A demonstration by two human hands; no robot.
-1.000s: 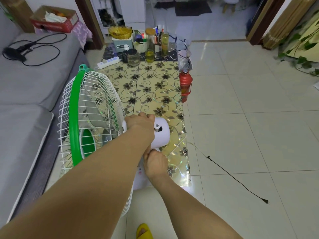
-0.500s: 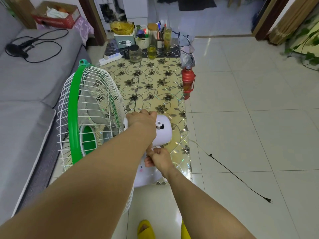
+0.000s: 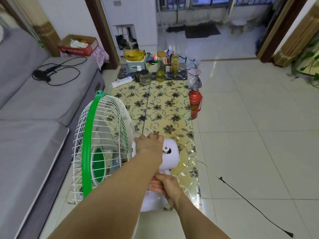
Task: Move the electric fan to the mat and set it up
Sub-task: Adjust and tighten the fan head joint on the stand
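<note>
The electric fan (image 3: 96, 145) has a white wire cage with a green rim, a white motor housing and a white base. It stands at the near end of the yellow flowered mat (image 3: 165, 107), cage facing left toward the sofa. My left hand (image 3: 149, 146) grips the top of the motor housing just behind the cage. My right hand (image 3: 165, 186) is closed on the fan's neck below the housing, above the base. The fan's black power cord (image 3: 250, 202) trails right across the tiles, its plug lying loose on the floor.
A grey sofa (image 3: 34, 118) runs along the left, with a hair dryer on it. A red thermos (image 3: 195, 103) stands at the mat's right edge. Jars, baskets and a power strip (image 3: 121, 81) crowd the mat's far end. Pale floor tiles (image 3: 259, 135) spread to the right.
The view has lifted, showing more of the room beyond. Both hands keep their hold on the fan, which stays at the near end of the mat.
</note>
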